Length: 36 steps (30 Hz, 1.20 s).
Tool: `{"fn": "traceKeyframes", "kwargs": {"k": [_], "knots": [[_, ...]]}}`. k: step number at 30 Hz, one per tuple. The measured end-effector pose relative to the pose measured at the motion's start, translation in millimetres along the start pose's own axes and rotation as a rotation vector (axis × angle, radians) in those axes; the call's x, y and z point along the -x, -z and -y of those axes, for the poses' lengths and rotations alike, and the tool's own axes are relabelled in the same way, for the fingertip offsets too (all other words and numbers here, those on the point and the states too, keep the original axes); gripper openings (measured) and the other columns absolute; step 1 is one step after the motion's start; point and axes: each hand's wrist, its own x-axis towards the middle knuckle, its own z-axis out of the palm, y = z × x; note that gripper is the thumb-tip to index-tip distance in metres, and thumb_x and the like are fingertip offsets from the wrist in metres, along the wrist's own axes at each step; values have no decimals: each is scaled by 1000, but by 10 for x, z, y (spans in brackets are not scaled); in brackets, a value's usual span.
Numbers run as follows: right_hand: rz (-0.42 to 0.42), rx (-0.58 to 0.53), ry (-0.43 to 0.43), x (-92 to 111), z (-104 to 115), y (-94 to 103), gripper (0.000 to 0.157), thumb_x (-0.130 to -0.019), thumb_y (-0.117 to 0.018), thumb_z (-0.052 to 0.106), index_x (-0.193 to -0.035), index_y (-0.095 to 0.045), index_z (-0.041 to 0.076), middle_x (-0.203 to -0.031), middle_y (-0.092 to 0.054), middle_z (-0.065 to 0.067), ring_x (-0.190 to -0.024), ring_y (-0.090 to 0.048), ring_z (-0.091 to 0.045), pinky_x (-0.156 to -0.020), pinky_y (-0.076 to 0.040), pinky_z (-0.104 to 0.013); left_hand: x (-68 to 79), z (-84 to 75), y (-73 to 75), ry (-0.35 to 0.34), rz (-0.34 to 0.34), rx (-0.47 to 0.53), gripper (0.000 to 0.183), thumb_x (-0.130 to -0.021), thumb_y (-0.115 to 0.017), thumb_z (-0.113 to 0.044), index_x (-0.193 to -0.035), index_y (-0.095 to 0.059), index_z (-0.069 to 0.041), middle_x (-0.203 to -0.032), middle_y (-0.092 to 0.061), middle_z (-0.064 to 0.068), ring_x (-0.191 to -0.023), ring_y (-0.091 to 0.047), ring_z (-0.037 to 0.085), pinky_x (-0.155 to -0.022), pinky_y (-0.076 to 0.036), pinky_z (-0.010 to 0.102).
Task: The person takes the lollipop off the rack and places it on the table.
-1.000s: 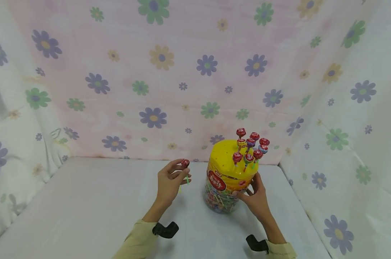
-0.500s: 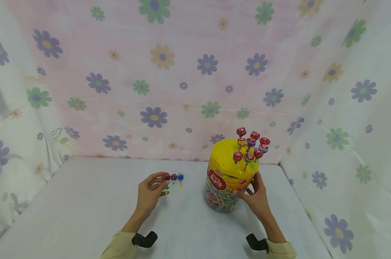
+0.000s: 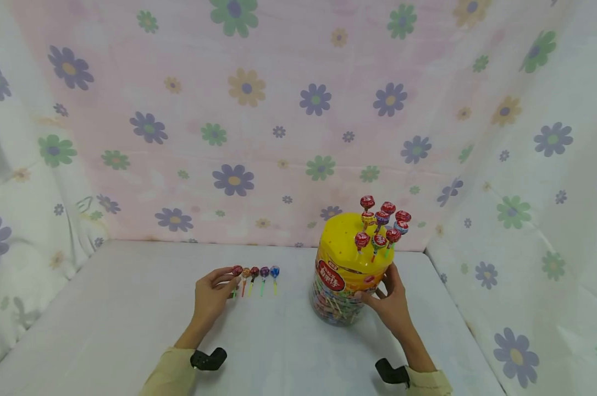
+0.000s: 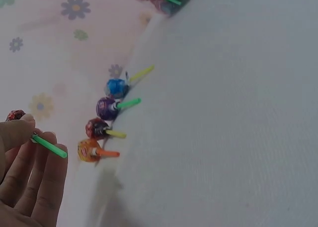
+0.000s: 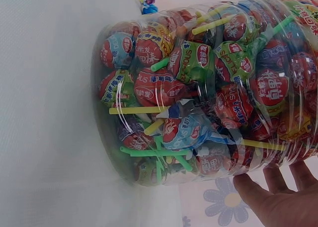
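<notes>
Between thumb and fingers, my left hand (image 3: 211, 296) pinches a dark red lollipop (image 3: 237, 270) with a green stick, at the left end of a row on the white table. In the left wrist view this stick (image 4: 51, 147) points out past the fingertips. Beside it lie an orange lollipop (image 4: 88, 151), a dark red one (image 4: 96, 129), a purple one (image 4: 106, 108) and a blue one (image 4: 117, 88), sticks toward me. My right hand (image 3: 393, 308) grips the side of a clear jar (image 3: 330, 300) packed with wrapped lollipops, its thumb on the near side.
Several lollipops (image 3: 379, 242) stand upright in the right part of the jar's yellow lid (image 3: 343, 236), which has small holes. The white tabletop (image 3: 130, 313) meets a flowered curtain (image 3: 259, 220) at the back, with more flowered cloth on both sides.
My left hand has moved left and down to the table. Lollipops it held, blue, purple, dark red and orange, now lie in a row. The right hand and jar stay put.
</notes>
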Motion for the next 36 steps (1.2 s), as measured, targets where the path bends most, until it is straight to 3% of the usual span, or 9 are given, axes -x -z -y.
{"fn": "traceKeyframes", "kwargs": {"k": [8,14,20,23,27,36], "knots": [[-2,3,7,7,2,13,91,-87,-80,4,-159,-26,16,-153,-42,-11,-143,-41,-40,-112,-37,-64,-119,145,93,47,-16,-104,30,-94,-71,-4,-123,-66,5,-109,-73,25,-76,-74,12,-61,-56,16],[-3,3,13,6,10,18,91,-87,-80,4,-159,-26,18,-152,-42,-10,-142,-42,-40,-111,-38,-64,-242,188,90,49,1,-172,33,-94,-72,-7,-123,-65,7,-104,-74,26,-75,-73,11,-59,-54,15],[1,5,0,8,19,16,90,-87,-80,6,-158,-27,17,-152,-42,-11,-142,-42,-40,-111,-38,-65,-359,250,57,28,-15,-301,32,-91,-75,-10,-117,-67,7,-100,-75,24,-74,-73,16,-57,-51,15],[-1,3,-7,8,31,14,89,-86,-81,7,-157,-28,17,-152,-43,-12,-142,-42,-40,-111,-38,-65,-393,266,34,-14,-25,-357,31,-89,-77,-9,-114,-69,8,-96,-75,25,-77,-74,25,-59,-52,19],[0,-5,-8,3,57,9,89,-85,-81,5,-156,-29,16,-151,-43,-12,-141,-43,-40,-111,-39,-63,-419,267,6,-61,-27,-426,30,-87,-78,-8,-110,-69,9,-94,-74,25,-82,-73,33,-67,-57,32],[6,-4,-14,-2,34,4,89,-86,-80,6,-157,-28,17,-152,-42,-11,-141,-43,-38,-111,-39,-63,-437,228,17,-41,8,-566,33,-86,-79,-15,-105,-70,10,-86,-72,20,-74,-66,27,-64,-54,39]]}}
